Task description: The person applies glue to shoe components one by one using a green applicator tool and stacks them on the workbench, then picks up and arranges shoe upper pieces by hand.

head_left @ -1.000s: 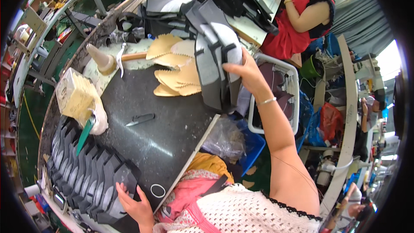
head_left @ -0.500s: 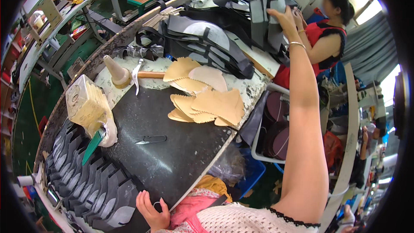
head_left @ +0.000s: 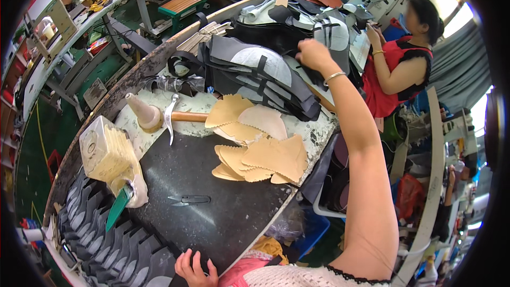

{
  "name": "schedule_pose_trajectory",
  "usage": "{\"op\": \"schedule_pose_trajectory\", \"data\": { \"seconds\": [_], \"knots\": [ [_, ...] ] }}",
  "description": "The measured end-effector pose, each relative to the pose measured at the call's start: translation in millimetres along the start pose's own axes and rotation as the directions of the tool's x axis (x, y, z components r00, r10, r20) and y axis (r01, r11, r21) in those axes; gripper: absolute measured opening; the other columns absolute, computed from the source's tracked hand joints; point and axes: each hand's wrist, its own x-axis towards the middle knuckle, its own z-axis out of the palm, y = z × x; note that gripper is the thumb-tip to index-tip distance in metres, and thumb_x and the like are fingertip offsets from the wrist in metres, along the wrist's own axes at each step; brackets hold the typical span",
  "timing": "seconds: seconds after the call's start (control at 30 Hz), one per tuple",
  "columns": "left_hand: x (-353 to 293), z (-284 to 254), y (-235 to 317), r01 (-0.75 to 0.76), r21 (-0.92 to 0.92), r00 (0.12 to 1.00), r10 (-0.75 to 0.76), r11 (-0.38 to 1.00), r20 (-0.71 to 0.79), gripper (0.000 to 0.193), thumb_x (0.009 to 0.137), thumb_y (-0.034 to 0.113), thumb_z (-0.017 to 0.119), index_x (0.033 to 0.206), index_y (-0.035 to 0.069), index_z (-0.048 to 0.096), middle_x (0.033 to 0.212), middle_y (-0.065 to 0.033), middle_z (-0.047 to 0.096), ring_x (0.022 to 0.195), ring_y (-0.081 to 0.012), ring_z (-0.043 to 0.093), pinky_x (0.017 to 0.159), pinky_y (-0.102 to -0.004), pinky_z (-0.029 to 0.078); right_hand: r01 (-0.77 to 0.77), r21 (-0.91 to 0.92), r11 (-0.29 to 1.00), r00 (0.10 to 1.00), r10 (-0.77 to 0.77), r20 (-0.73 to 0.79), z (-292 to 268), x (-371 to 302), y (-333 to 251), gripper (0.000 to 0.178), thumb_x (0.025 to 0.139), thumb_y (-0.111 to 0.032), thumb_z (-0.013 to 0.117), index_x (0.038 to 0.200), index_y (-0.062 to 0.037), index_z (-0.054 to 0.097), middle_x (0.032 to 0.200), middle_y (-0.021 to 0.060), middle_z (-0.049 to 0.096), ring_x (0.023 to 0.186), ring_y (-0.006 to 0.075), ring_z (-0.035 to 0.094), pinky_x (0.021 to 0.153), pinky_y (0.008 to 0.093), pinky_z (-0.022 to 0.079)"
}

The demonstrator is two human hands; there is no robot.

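Note:
My right hand (head_left: 317, 55) is stretched out over the far part of the table, its fingers loosely curled and holding nothing I can see. It hovers beside a pile of dark grey shoe-upper pieces (head_left: 255, 72) with pale rounded patches and black straps. Just beyond it lies a similar grey piece (head_left: 330, 34). My left hand (head_left: 196, 268) rests at the near table edge with its fingers spread. To its left stands a long row of overlapping dark upper pieces (head_left: 114, 244). Small thread snips (head_left: 189, 200) lie on the black work mat (head_left: 212, 228).
Tan zigzag-edged pieces (head_left: 265, 157) lie beside a wooden-handled hammer (head_left: 183, 116). A cone-shaped spool (head_left: 144, 112) and a glue-smeared clear container (head_left: 106, 151) with a green-handled tool (head_left: 118, 207) stand on the left. A co-worker in red (head_left: 396, 69) sits at the far right.
My right hand has let go of the dark pieces it was lifting and drawn back to the left. They now lie at the far right of the table. The whole view has shifted slightly.

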Motion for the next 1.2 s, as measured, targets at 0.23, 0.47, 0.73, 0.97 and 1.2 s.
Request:
{"op": "schedule_pose_trajectory", "data": {
  "seconds": [0.23,0.47,0.73,0.97,1.2],
  "knots": [
    [8.8,5.5,-1.3,-0.073,-0.114,0.997,0.070,0.991,-0.026,0.035,0.083,0.011,0.066,0.116,0.000,0.059,0.124,-0.0207,0.054,0.116,-0.0399,0.048,0.099,-0.0504,0.037,0.035,0.079,0.996,0.951,-0.058,0.305,60.9,-78.0,0.4,0.059,0.083,-0.005,0.051,0.141,-0.0037,0.042,0.145,0.0169,0.037,0.127,0.0365,0.042,0.101,0.0437,0.044],
    [19.4,1.8,1.1,-0.120,-0.079,0.990,0.125,0.990,0.060,0.032,0.082,0.009,0.066,0.112,-0.001,0.061,0.122,-0.0206,0.055,0.114,-0.0405,0.049,0.099,-0.0501,0.036,0.120,0.113,0.986,0.992,-0.124,0.030,75.6,-101.2,4.1,0.043,0.074,0.000,0.060,0.116,0.0024,0.056,0.132,0.0203,0.050,0.115,0.0344,0.050,0.095,0.0412,0.048],
    [28.6,4.9,12.1,-0.085,-0.113,0.994,0.092,0.990,0.063,0.032,0.082,0.006,0.065,0.113,0.001,0.061,0.123,-0.0192,0.056,0.114,-0.0402,0.049,0.100,-0.0502,0.036,0.162,0.164,0.973,0.860,-0.058,-0.507,30.8,29.7,-5.8,0.073,0.067,-0.034,0.083,0.122,0.0022,0.053,0.124,0.0196,0.053,0.120,0.0339,0.047,0.104,0.0359,0.039],
    [28.3,10.8,10.1,-0.069,-0.123,0.996,0.074,0.990,0.040,0.032,0.082,0.008,0.065,0.113,0.002,0.061,0.122,-0.0182,0.056,0.114,-0.0389,0.050,0.099,-0.0497,0.036,-0.008,-0.104,0.995,0.982,-0.012,-0.188,51.9,90.4,-22.4,0.082,0.059,-0.032,0.084,0.128,-0.0027,0.050,0.126,0.0153,0.052,0.122,0.0314,0.047,0.104,0.0392,0.039],
    [30.6,13.4,10.0,-0.066,-0.155,0.998,0.067,0.986,-0.001,0.030,0.082,0.007,0.064,0.111,0.002,0.061,0.120,-0.0177,0.057,0.112,-0.0377,0.052,0.097,-0.0484,0.037,0.076,0.374,0.924,0.929,0.071,-0.364,24.4,92.0,-16.4,0.024,0.065,-0.006,0.077,0.085,-0.0002,0.065,0.100,0.0211,0.060,0.091,0.0389,0.062,0.080,0.0426,0.051]
  ]
}}
